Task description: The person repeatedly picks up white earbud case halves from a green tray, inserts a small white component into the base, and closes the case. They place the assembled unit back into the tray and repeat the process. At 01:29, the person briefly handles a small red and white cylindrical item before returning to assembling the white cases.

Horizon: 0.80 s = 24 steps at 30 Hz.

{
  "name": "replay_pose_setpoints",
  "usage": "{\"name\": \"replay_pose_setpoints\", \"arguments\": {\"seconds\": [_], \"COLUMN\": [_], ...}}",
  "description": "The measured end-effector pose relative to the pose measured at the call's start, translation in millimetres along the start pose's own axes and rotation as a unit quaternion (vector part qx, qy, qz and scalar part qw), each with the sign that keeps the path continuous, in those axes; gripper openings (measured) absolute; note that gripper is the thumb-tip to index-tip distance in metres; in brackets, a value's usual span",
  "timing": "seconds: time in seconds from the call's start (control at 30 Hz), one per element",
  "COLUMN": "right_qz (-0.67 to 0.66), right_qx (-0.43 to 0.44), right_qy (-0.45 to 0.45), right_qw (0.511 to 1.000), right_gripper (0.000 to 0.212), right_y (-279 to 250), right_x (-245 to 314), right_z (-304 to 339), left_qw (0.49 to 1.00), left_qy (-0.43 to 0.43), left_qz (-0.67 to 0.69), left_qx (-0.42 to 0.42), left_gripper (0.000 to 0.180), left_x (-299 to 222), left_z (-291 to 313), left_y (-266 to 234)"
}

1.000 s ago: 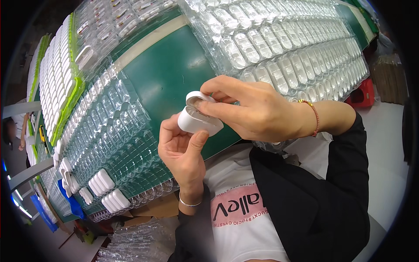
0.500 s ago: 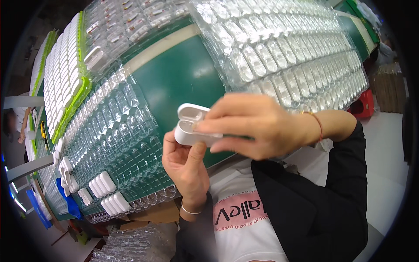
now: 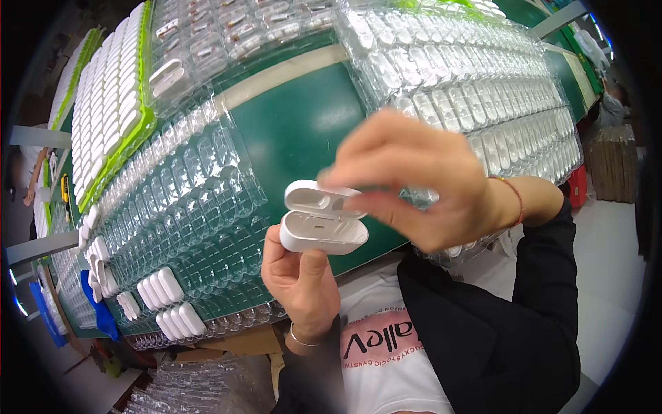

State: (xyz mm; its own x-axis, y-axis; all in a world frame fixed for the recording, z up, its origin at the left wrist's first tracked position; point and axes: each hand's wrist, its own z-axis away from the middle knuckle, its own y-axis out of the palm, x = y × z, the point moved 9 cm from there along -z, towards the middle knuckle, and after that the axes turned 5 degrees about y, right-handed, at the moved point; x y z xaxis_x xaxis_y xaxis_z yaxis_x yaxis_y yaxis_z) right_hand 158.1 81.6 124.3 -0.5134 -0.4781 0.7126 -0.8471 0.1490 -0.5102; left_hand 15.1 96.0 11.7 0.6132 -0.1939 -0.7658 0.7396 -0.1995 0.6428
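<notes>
In front of my chest, a white earbud charging case (image 3: 324, 240) stands with its lid (image 3: 307, 195) swung up and its hollow inside showing. My left hand (image 3: 303, 286) is closed round the lower body, thumb on the near side and fingers behind. My right hand (image 3: 420, 183), partly blurred, has its fingers on the lid, the index finger at the top edge and the thumb over the inner face.
A clear blister tray (image 3: 186, 186) lies to the left, with several white cases (image 3: 160, 288) at its near end. Trays of white parts (image 3: 476, 103) cover the far right. Farther left is a green-edged rack of white pieces (image 3: 114, 103). The green tabletop (image 3: 296, 124) shows between them.
The case has turned so its opening faces me more fully. My right hand has gone from the case's inside and right end up to the lid.
</notes>
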Motion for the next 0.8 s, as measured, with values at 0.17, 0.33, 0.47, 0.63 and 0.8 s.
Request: {"name": "replay_pose_setpoints", "arguments": {"seconds": [0.17,0.33,0.47,0.63,0.8], "right_qz": [-0.056,-0.054,-0.045,-0.041,-0.017], "right_qx": [0.070,0.063,0.067,0.012,0.041], "right_qy": [0.120,0.128,0.151,0.092,0.071], "right_qw": [0.989,0.988,0.985,0.995,0.996], "right_gripper": [0.046,0.042,0.039,0.035,0.016], "right_y": [13,22,27,11,26], "right_x": [-21,-24,-29,-16,-5], "right_z": [3,5,6,-3,8], "left_qw": [0.999,0.999,1.000,0.998,0.996], "left_qy": [0.015,0.012,-0.003,0.042,0.057], "left_qz": [-0.027,-0.028,-0.012,-0.046,-0.066], "left_qx": [-0.016,0.013,0.017,-0.010,0.023], "left_gripper": [0.037,0.035,0.035,0.035,0.032], "left_x": [-5,-3,4,-6,-3], "left_z": [2,1,0,1,-1], "left_y": [-7,-1,-3,-8,-6]}}
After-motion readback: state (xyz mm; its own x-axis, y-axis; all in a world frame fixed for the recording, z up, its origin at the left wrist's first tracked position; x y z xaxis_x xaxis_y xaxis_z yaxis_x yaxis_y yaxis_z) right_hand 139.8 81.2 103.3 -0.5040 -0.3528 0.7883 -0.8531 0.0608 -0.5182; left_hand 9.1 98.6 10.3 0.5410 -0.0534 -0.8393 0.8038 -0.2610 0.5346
